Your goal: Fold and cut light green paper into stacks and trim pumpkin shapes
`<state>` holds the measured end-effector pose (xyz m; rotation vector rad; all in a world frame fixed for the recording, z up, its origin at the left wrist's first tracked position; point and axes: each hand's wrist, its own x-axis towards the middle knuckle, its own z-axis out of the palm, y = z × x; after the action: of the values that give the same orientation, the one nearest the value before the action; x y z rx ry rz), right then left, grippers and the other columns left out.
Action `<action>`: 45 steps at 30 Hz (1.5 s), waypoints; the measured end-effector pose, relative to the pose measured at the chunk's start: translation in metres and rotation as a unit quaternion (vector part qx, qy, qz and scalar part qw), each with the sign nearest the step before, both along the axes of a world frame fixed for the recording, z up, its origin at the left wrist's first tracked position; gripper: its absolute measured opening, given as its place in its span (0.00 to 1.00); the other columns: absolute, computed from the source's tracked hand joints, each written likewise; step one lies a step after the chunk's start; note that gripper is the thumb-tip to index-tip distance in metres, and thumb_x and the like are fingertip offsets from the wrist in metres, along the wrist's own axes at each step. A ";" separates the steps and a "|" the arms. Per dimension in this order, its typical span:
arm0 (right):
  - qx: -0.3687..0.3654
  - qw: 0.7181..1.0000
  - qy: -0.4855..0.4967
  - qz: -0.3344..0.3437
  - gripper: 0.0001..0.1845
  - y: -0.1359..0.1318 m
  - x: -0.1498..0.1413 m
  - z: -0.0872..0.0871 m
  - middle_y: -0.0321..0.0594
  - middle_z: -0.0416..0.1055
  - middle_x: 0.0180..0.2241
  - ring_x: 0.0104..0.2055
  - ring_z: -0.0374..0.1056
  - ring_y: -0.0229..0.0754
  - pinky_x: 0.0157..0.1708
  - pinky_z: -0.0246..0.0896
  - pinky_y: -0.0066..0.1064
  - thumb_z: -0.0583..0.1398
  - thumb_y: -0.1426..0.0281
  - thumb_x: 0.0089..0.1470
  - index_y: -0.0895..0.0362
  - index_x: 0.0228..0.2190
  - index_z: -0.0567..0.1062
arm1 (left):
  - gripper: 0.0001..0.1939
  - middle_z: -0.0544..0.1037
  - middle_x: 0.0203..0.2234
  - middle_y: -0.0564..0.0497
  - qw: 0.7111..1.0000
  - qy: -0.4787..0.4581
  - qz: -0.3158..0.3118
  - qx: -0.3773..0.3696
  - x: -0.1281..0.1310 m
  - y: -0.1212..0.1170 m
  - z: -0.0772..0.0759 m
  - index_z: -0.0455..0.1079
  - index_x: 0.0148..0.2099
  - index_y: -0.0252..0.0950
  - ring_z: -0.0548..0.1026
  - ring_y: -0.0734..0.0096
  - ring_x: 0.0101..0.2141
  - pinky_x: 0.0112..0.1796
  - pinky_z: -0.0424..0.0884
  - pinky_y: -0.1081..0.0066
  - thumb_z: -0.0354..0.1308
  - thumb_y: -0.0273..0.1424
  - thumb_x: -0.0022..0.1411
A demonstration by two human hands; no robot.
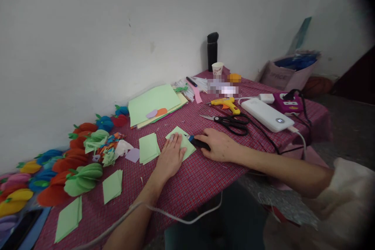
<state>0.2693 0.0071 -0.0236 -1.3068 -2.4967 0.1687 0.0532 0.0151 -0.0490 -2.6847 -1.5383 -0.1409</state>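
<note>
My left hand (171, 154) lies flat, fingers stretched, on a light green paper sheet (190, 149) on the table. My right hand (218, 145) is closed around a utility knife (200, 143) with a black handle and a blue part near its tip. The tip points left and lies over the green paper, close to my left fingers. Just left of my left hand is a stack of green paper pieces (148, 147). Black-handled scissors (231, 122) lie beyond my right hand.
Felt pumpkins (83, 179) line the left edge beside paper scraps (109, 146). Larger green sheets (154, 103) lie at the back. On the right are a yellow glue gun (230, 104), a white power bank (265, 114) and a purple power strip (288, 103). A white cable (187, 222) hangs across the front.
</note>
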 end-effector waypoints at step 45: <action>-0.055 0.992 -0.056 0.103 0.18 0.082 -0.064 0.034 0.40 0.70 0.39 0.39 0.64 0.40 0.36 0.54 0.27 0.52 0.67 0.48 0.56 0.41 0.70 | 0.15 0.73 0.33 0.50 0.997 -0.071 0.015 0.020 -0.036 -0.007 0.048 0.69 0.38 0.39 0.67 0.67 0.38 0.40 0.60 0.64 0.44 0.23 0.54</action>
<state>0.2051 0.0894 0.0102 -1.1249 -2.7517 0.2924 0.0173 0.0086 -0.0006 -2.6727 -1.5935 -0.3648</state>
